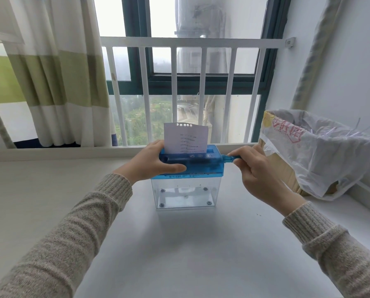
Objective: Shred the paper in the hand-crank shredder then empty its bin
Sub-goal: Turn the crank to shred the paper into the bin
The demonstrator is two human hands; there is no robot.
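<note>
A small hand-crank shredder stands on the white table, with a blue top (201, 165) over a clear plastic bin (185, 195). The bin looks empty. A white sheet of paper (186, 137) with printed lines and punched holes stands upright in the slot. My left hand (151, 161) grips the left end of the blue top, thumb along its front. My right hand (255, 168) pinches the blue crank handle (230, 158) that sticks out of the right side.
A cardboard box lined with a white plastic bag (321, 151) stands at the right against the wall, with paper strips inside. Behind the shredder run a window sill and white railing (179, 43). A green-striped curtain (57, 78) hangs at the left.
</note>
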